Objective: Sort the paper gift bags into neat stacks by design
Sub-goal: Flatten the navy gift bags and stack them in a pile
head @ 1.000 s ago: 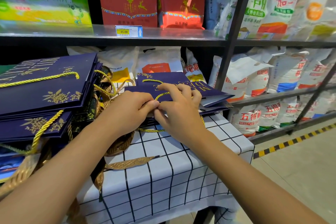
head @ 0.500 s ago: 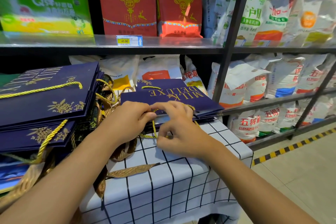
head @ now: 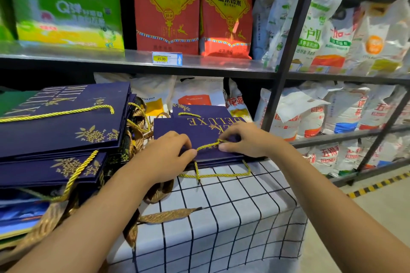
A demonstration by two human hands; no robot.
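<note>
On the checked surface (head: 221, 217), both hands, left hand (head: 170, 153) and right hand (head: 241, 139), pinch a navy bag's (head: 177, 128) gold cord (head: 208, 145); tugging probably skews the stack.

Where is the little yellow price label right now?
In the head view, the small yellow and white price label sits on the front edge of the upper metal shelf, just below the left red rice bag.
</note>
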